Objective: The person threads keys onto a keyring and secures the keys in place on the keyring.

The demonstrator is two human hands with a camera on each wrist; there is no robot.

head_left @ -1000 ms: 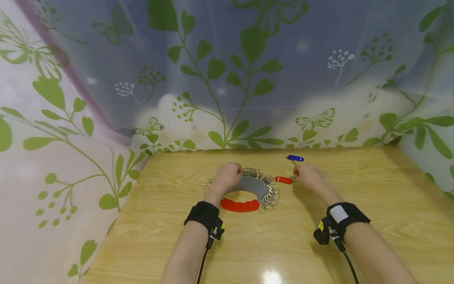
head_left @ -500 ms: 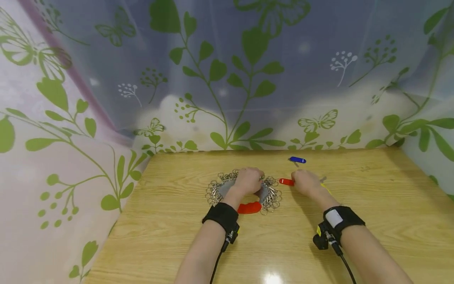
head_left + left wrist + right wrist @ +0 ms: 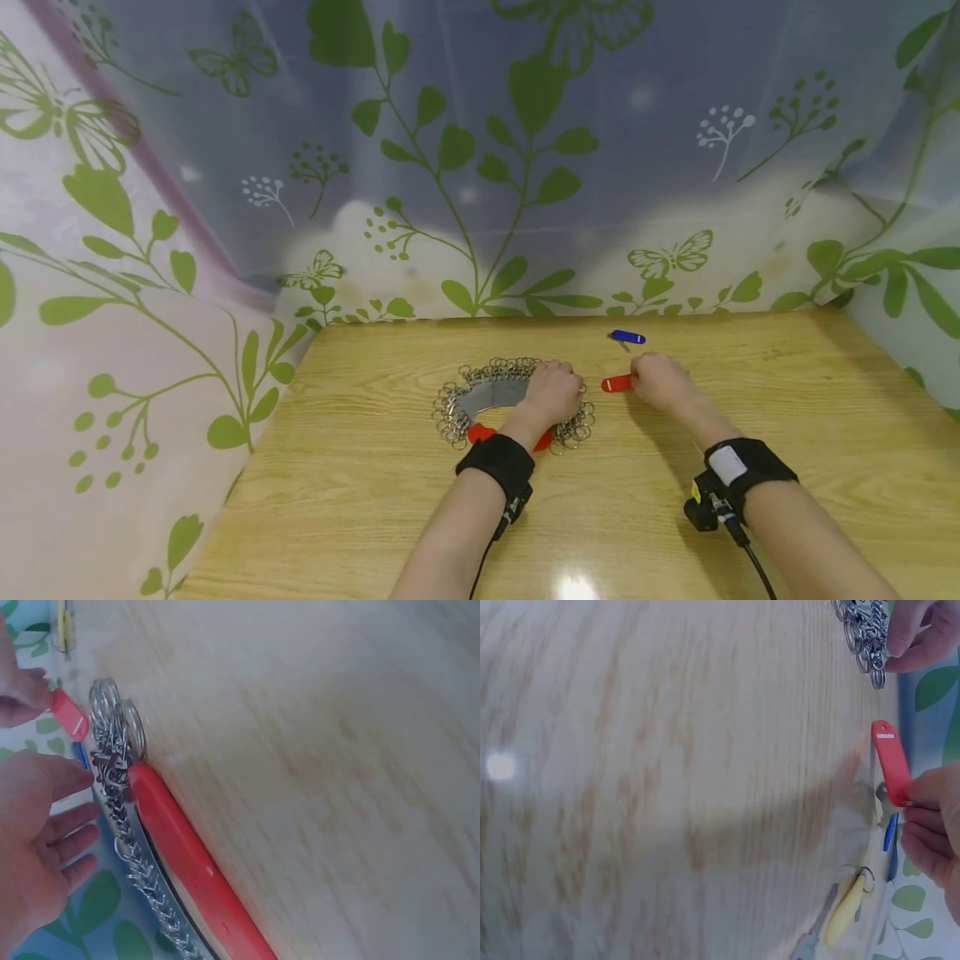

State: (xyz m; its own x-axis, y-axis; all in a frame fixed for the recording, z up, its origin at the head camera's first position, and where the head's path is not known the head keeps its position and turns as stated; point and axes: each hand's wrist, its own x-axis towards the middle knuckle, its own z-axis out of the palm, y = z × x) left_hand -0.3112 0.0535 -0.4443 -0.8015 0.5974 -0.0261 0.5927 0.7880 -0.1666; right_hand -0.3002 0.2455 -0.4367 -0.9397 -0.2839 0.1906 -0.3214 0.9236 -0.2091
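Left forearm (image 3: 450,537) and right forearm (image 3: 813,533) bare, reaching forward, angled inward. Left hand (image 3: 553,392) back up, fingers loosely bent, gaps between some. Right hand (image 3: 662,381) knuckles up, thumb and finger pinching. Hands near each other, not touching.

Head view (image 3: 480,383) forward and down, close sideways wrist views, sharing red tag (image 3: 889,761)
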